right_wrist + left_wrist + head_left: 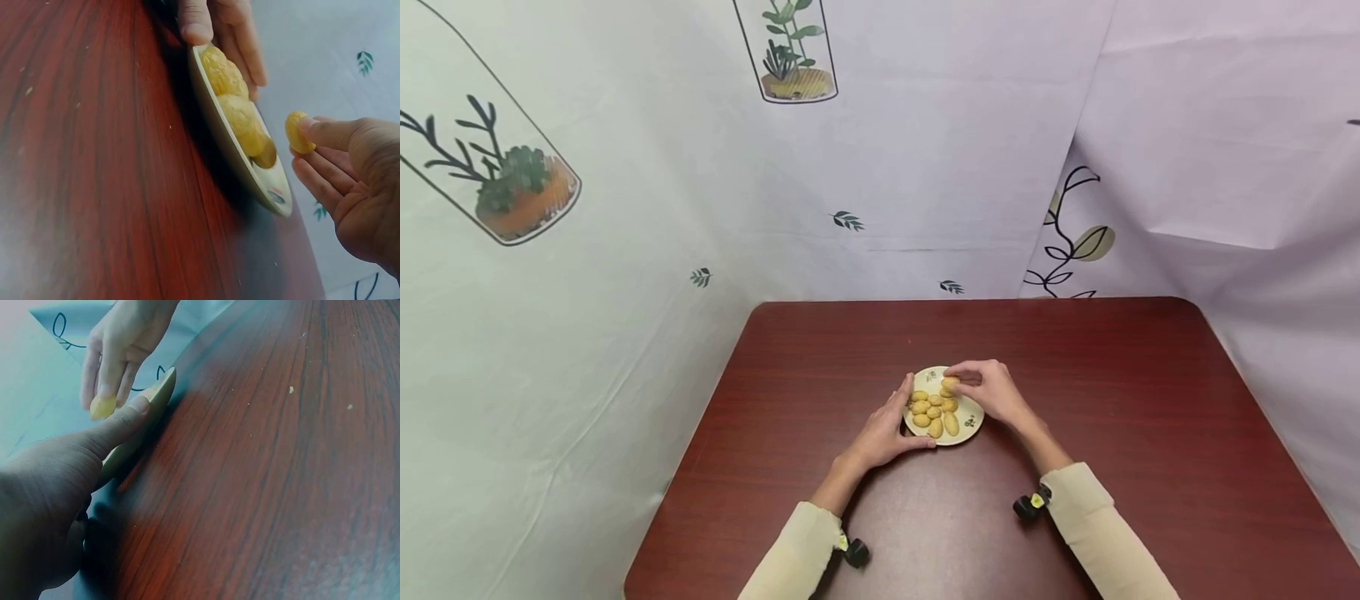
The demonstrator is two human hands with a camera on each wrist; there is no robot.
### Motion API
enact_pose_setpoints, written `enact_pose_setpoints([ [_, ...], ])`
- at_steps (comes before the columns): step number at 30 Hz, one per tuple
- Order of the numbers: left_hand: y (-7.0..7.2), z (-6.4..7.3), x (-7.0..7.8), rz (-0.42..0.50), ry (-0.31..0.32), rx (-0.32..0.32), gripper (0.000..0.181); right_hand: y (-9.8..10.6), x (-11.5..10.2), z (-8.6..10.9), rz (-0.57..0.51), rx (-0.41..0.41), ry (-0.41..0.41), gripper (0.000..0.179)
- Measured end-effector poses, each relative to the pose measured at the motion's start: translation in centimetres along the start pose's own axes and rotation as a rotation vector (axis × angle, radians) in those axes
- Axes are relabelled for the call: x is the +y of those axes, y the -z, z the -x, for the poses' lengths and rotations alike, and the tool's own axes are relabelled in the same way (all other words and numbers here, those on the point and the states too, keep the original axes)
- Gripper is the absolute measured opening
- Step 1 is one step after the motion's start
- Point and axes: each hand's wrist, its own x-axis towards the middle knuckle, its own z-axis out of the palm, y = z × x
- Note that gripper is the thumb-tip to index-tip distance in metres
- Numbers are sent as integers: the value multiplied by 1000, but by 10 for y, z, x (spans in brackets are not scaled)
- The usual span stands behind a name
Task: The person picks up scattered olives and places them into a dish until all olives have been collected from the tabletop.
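A small cream plate (973, 408) with dark printed marks sits on the table, bearing several yellow oval pieces (934, 412) with wrinkled skins, like small potatoes. My left hand (883, 433) holds the plate from the left, thumb on the near rim and fingers along the left side. Above the plate's far right part, my right hand (992, 390) pinches one yellow oval piece (299, 132) between thumb and fingertips. In the right wrist view this piece is apart from the others (234, 112). The left wrist view shows the left thumb (128, 415) lying over the rim.
The dark red wooden table (1097, 358) has rounded corners and pale specks (291, 390) on its top. Light cloth (925, 167) with printed plants hangs behind and at both sides. Each wrist wears a small black camera (856, 552).
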Motion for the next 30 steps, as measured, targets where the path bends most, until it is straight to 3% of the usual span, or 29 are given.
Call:
enact_pose_setpoints([
  [11, 1, 1, 1, -1, -6, 9, 122, -24, 5, -21, 6, -31, -37, 21],
  [21, -1, 0, 1, -6, 6, 2, 123, -31, 11, -21, 89, -53, -70, 20],
  [30, -1, 0, 0, -12, 5, 4, 124, -32, 15, -20, 94, -65, -72, 18],
])
